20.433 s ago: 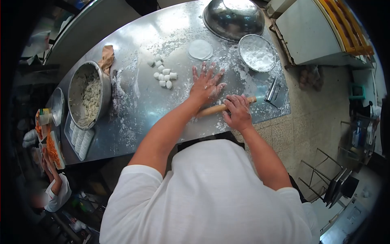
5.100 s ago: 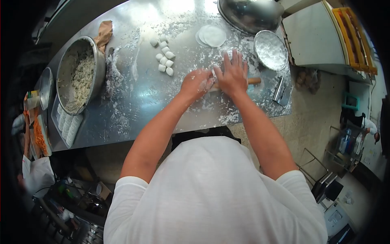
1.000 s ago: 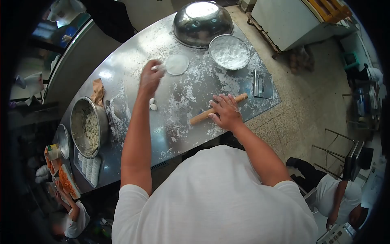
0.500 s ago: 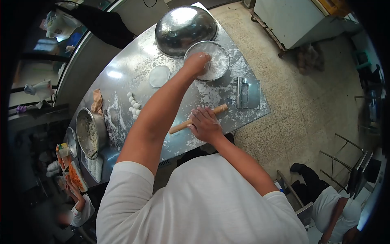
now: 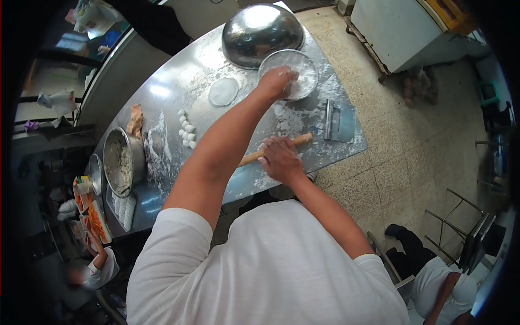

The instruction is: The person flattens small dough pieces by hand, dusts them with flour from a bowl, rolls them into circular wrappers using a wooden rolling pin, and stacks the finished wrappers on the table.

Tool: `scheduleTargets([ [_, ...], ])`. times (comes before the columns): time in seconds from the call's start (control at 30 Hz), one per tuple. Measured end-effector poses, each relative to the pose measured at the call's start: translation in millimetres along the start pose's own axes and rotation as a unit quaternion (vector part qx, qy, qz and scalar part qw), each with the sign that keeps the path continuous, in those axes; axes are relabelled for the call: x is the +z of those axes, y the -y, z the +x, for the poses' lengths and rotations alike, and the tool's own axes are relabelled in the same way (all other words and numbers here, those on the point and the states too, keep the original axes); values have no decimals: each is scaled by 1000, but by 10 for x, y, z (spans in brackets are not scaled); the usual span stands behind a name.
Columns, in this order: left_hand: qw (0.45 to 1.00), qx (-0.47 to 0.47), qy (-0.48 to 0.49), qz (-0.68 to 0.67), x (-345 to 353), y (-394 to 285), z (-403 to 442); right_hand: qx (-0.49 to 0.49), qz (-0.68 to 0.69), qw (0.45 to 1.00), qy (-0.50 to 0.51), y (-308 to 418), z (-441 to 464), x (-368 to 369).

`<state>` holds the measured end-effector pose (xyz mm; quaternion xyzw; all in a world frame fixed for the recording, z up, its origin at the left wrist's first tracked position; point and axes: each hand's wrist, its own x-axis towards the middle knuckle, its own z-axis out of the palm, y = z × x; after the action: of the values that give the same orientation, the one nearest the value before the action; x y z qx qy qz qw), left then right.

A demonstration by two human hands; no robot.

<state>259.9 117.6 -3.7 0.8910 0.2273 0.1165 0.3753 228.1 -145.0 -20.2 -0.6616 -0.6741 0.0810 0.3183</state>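
Observation:
My left hand [image 5: 277, 82] reaches inside a round metal bowl of white flour [image 5: 307, 81], its fingers curled and closed in the flour; the fingertips are partly hidden. My right hand [image 5: 281, 158] rests over a wooden rolling pin [image 5: 303, 139] on the floury steel table [image 5: 254, 181], fingers bent across it. The pin's other end passes behind my left forearm. A flat round sheet of dough [image 5: 223, 92] lies left of the flour bowl. Several small white dough balls [image 5: 188, 129] form a cluster beside my left forearm.
An upturned large steel bowl [image 5: 262, 35] sits at the back. A metal scraper [image 5: 340, 123] lies near the right edge. At left are a pot of filling [image 5: 136, 162], brown paper [image 5: 135, 120] and a tray [image 5: 123, 210]. Two other people [image 5: 103, 265] are at the sides.
The view has shifted slightly, so the table things appear a little higher and further right. My left hand stays in the flour, its fingers a bit further out; my right stays on the pin.

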Motion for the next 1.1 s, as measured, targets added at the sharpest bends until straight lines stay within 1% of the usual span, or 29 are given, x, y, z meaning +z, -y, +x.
scheduleTargets([
  [0.03, 998, 19, 1, -58, -113, -111, -45, -1, -1, 1000, 4, 10, 12, 4],
  [0.1, 993, 87, -51, 68, -421, -458, -171, 13, -23, 1000, 5, 41, 2, -4],
  [0.13, 992, 63, -96, 60, -552, -569, -373, 28, -17, 999, 17, 49, -3, -9],
  [0.17, 991, 65, -100, 56, -659, -559, -606, 26, -22, 999, 19, 57, -5, -5],
  [0.23, 994, -34, -7, 101, -909, -473, -1101, 33, -12, 999, 13, 66, -25, -5],
  [0.3, 992, -17, 31, 121, -739, 61, -1729, 36, -31, 999, 18, 78, -38, -13],
  [0.33, 996, -68, 19, -48, -457, 428, -2128, 40, -43, 998, 24, 108, -54, -9],
  [0.4, 969, -117, -3, -219, -299, 527, -2597, 36, -52, 998, 27, 150, -66, -11],
  [0.43, 993, -93, 11, -74, -389, 305, -2675, 36, -60, 997, 28, 159, -61, -16],
  [0.47, 995, -67, 26, 72, -479, 119, -2671, 32, -64, 997, 31, 150, -36, -15],
  [0.5, 995, -69, 24, 66, -543, 15, -2632, 36, -71, 996, 31, 153, -44, -6],
  [0.57, 986, -136, 18, 93, -632, -74, -2472, 35, -78, 996, 36, 158, -58, 9],
  [0.6, 986, -140, 15, 91, -536, -81, -2391, 37, -81, 995, 35, 159, -59, 14],
  [0.63, 974, -113, -72, 185, -372, -75, -2302, 41, -85, 995, 35, 162, -61, 25],
  [0.67, 945, -85, -157, 276, -261, -15, -2249, 40, -85, 995, 39, 164, -44, 35],
  [0.7, 946, -89, -154, 271, -191, 96, -2261, 43, -88, 994, 42, 168, -51, 34],
  [0.77, 955, -45, -83, 281, -105, 304, -2231, 45, -92, 993, 52, 143, 5, -4],
  [0.8, 956, -45, -80, 278, -175, 336, -2135, 48, -98, 993, 50, 142, 63, -7],
  [0.87, 951, -42, -41, 304, -271, 240, -2152, 59, -96, 991, 72, 247, -135, 9],
  [0.9, 950, -41, -49, 306, -280, 258, -2120, 56, -96, 992, 65, 197, -116, 28],
  [0.97, 956, -46, -10, 289, -132, 232, -2298, 63, -93, 992, 61, 149, -70, 37],
  [1.0, 960, -28, -32, 277, -143, 258, -2276, 61, -101, 991, 55, 166, -36, 33],
  [1.03, 961, -33, -24, 275, -125, 275, -2311, 56, -109, 991, 50, 210, -35, 20],
  [1.1, 969, -14, -34, 245, -191, 301, -2208, 55, -114, 991, 47, 202, -10, 15],
])
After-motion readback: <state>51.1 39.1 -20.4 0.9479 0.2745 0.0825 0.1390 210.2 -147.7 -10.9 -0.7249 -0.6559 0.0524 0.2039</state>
